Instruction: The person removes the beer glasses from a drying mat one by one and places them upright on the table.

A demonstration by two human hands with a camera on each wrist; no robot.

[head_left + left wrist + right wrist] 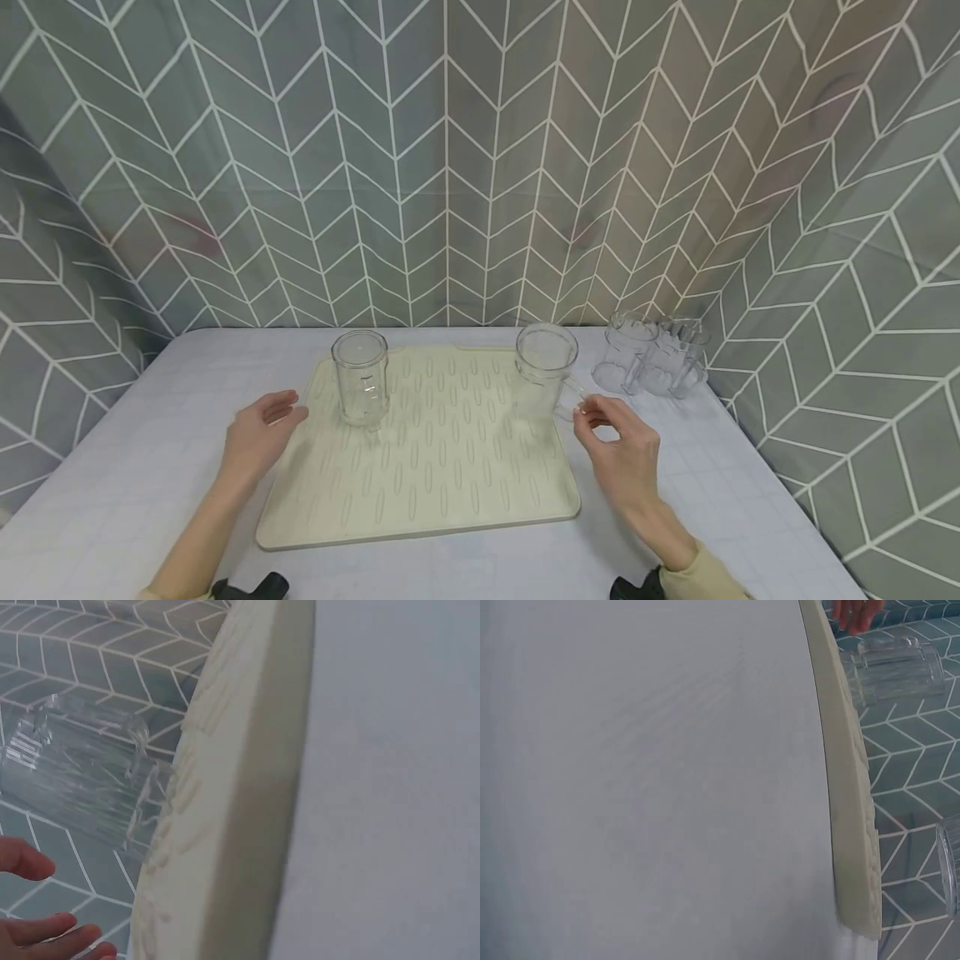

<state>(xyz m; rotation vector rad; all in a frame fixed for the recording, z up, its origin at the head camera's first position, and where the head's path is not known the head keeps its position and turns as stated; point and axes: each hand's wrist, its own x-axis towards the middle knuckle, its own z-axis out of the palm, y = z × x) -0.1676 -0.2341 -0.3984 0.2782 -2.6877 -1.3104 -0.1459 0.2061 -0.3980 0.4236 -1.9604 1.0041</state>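
My right hand [618,450] pinches the handle of a clear glass mug [546,367] over the right edge of the cream mat [442,467]. In the right wrist view that mug [951,862] shows only in part, with a gap between it and the mat. A second glass mug [360,379] stands upright on the mat's left part. Beside it, at the mat's left edge, my left hand [258,433] holds nothing, its fingers relaxed and apart from the glass. The left wrist view shows this mug [75,776] near the left fingers [52,937].
More clear glass mugs [626,354] stand close together at the back right of the white-covered table [450,575]. A patterned grey curtain [465,167] rises behind the table and along both sides.
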